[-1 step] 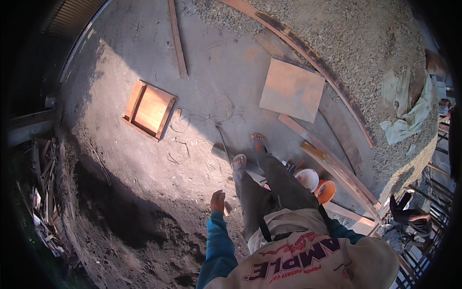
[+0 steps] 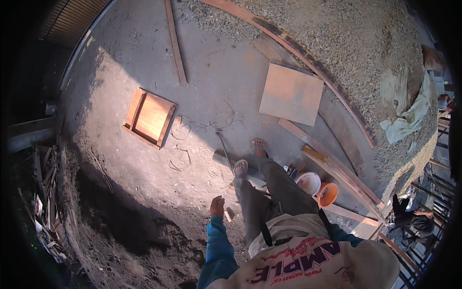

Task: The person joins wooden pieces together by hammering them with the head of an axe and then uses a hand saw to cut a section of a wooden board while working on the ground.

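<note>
I have the bare left hand (image 2: 217,205) hanging beside the left leg in its blue sleeve (image 2: 220,248), fingers loosely bent and pinching nothing that I can see. The right hand is hidden behind the body, so I cannot tell whether it is spread or holding anything.

Nearest the left hand, a small pale wooden block (image 2: 228,216) lies on the grey-brown ground (image 2: 207,72), a little to its right and apart from it. Ahead and to the left of that hand rests a square orange-brown wooden panel edged with battens (image 2: 153,115). Ahead and to its right lies a flat, square, tan plywood sheet (image 2: 291,94). Right of it, past the legs, sit a round white plastic bucket (image 2: 307,183) and an orange plastic bucket (image 2: 327,194).

I judge the step in hand to be standing or walking, not grasping. Taking up the block would call for a deep bend and wider fingers; reaching the panel would call for steps forward first.
</note>
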Tool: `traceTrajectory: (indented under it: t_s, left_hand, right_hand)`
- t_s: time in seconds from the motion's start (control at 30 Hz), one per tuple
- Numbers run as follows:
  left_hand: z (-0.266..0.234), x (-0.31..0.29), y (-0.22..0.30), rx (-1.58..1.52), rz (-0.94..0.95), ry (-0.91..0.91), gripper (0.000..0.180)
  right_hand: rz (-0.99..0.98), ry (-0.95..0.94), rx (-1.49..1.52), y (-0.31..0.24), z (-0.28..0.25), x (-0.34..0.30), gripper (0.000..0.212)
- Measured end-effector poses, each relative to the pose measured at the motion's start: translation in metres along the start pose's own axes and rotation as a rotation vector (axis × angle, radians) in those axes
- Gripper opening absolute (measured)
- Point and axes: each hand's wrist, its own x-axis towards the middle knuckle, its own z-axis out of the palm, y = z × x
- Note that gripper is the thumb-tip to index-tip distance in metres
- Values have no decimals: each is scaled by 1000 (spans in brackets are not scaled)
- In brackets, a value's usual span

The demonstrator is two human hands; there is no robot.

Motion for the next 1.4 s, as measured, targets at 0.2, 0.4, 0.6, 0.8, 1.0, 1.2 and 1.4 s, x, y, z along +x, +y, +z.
traceTrajectory:
  t_s: [0.2, 0.4, 0.6, 0.8, 1.0, 1.2, 1.4]
  left_hand:
    - [-80, 15, -33, 166, -302, 79, 33]
    - [-39, -39, -16, 311, -516, -366, 51]
    - [28, -70, 100, 978, 18, -294, 50]
    - [3, -62, 201, 678, -434, -833, 33]
    - [79, 25, 291, 1035, -638, -1068, 26]
    - [238, 288, 278, 956, 77, -657, 39]
    - [493, 505, 259, 1065, 909, -523, 77]
  right_hand:
    - [80, 12, 129, -5, 50, -20, 30]
    - [143, 82, 328, -7, 115, -14, 29]
    - [387, 152, 615, -63, 69, -16, 25]
    - [263, 467, 988, -77, -27, 62, 33]
    - [39, -84, 2089, -176, -160, 147, 23]
    - [-47, -329, 2229, -245, -119, 242, 19]
    - [-64, -636, 2562, -230, -99, 292, 16]
